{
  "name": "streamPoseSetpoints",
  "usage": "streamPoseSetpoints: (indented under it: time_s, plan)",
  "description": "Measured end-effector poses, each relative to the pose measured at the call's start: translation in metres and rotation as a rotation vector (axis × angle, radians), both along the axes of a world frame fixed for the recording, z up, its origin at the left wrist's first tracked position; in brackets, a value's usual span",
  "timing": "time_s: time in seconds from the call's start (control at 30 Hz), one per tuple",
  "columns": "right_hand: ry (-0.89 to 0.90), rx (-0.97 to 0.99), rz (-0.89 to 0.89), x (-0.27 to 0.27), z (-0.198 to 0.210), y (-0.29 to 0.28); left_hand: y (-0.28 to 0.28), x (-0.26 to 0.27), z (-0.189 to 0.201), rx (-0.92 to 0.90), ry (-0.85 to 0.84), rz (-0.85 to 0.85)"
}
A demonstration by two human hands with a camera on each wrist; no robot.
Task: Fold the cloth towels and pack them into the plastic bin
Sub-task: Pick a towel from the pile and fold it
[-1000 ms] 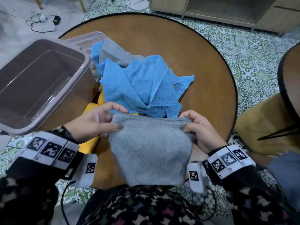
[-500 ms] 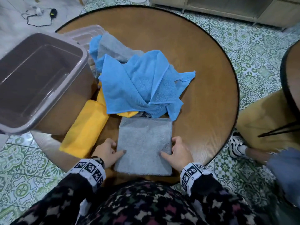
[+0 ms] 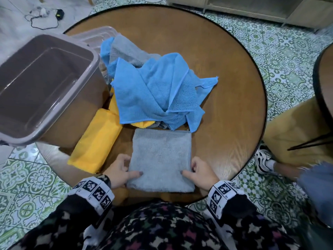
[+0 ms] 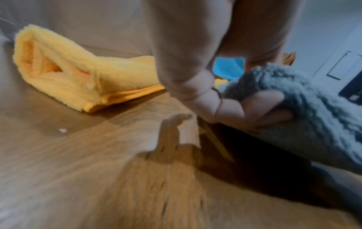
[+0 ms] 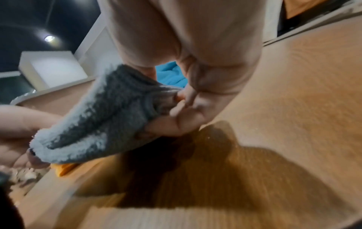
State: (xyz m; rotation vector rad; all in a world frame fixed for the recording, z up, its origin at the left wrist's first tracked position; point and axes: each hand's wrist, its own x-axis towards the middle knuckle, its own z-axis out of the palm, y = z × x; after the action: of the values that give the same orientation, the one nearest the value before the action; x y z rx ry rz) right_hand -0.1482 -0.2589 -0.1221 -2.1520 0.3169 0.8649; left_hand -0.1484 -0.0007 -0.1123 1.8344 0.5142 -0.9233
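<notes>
**Both your hands grip a folded grey towel at the near edge of the worktop**

Your left hand and right hand hold the near corners of a grey towel folded into a square. It lies at the near edge of the round wooden worktop. On each side your thumb lies on top and your fingers curl under the edge, so the cloth is pinched and its near edge is lifted slightly off the wood.

Just left of it lies a folded yellow towel, apart from the grey one. Just beyond the grey towel sits a loose heap of blue towels, with another grey cloth at the back of the heap.

The bin, brownish plastic, stands at the far left, overhanging the worktop's edge, with no towels inside. A clear lid lies behind it.

Your wrist bands carry square black-and-white coded markers; no words or brand names can be read anywhere.
</notes>
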Motion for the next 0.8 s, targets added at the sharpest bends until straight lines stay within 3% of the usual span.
streamPoseSetpoints:
  time_s: [0.1, 0.23, 0.3, 0.37, 0.5, 0.6, 0.7, 0.8]
  plan:
    - [0.017, 0.337, -0.212, -0.002, 0.008, -0.002, 0.002, -0.002, 0.011, -0.176, -0.056, 0.179]
    - [-0.040, 0.511, -0.221, 0.001, 0.015, -0.005, 0.004, 0.003, 0.020, -0.413, 0.008, 0.314]
    - [0.085, 0.695, -0.282, 0.006, 0.016, -0.010, 0.010, 0.006, 0.022, -0.540, 0.048, 0.325]
    - [0.164, 0.773, -0.247, 0.008, 0.013, -0.017, 0.015, 0.008, 0.021, -0.520, -0.041, 0.222]
    - [-0.151, 0.489, 0.017, 0.016, 0.005, -0.021, 0.018, 0.013, 0.014, -0.147, -0.350, -0.129]
    - [-0.287, 0.379, 0.025, 0.023, 0.006, -0.019, 0.021, 0.022, 0.012, 0.129, -0.592, -0.307]
    - [-0.269, 0.175, -0.033, 0.032, -0.004, -0.016, 0.019, 0.031, 0.006, 0.112, -0.582, -0.251]
    - [-0.211, -0.121, 0.020, 0.037, -0.015, -0.005, 0.002, 0.035, 0.002, 0.154, -0.521, -0.255]
